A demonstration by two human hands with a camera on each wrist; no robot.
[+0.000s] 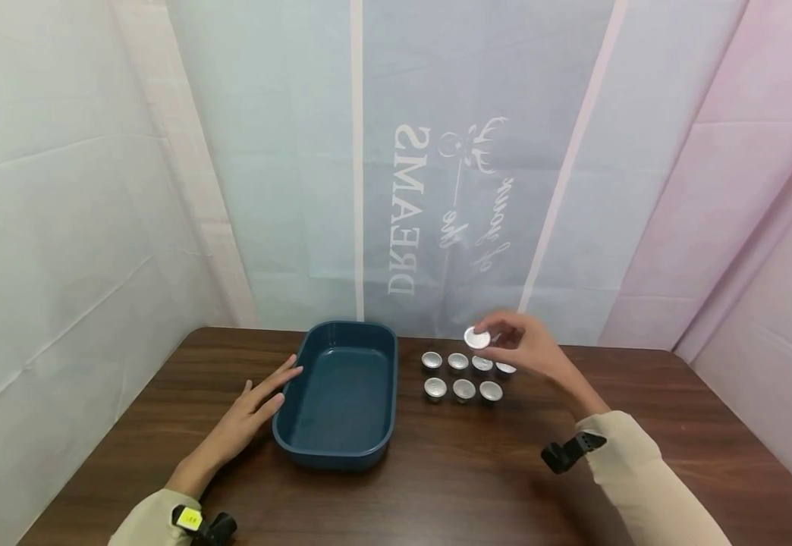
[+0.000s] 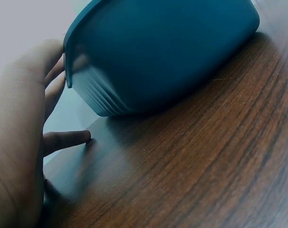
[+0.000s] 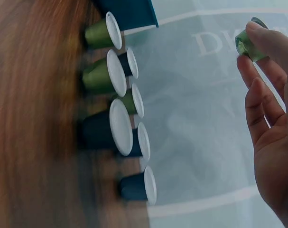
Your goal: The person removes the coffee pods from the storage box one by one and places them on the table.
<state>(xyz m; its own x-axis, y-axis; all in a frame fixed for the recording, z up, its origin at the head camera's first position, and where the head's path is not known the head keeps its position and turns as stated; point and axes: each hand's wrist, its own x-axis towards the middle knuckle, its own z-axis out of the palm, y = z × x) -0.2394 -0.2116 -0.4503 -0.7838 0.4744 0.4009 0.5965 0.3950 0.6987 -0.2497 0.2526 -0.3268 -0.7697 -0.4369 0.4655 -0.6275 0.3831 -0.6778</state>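
My right hand (image 1: 529, 347) pinches a green coffee capsule (image 3: 247, 46) by its sides, raised above the table; its silvery lid shows in the head view. Below and left of that hand stand several more capsules in two rows, lids up, such as a front-row capsule (image 1: 464, 390) and a back-row one (image 1: 432, 361). In the right wrist view some bodies are green and others dark blue. My left hand (image 1: 242, 421) rests with extended fingers against the left rim of a blue rectangular basin (image 1: 341, 402). Nothing lies inside the basin.
The dark wooden table (image 1: 464, 485) carries everything. A fabric backdrop (image 1: 300, 189) with mirrored lettering hangs right behind its far edge, and pale cloth walls flank both sides. The basin stands left of the capsules with a narrow gap between.
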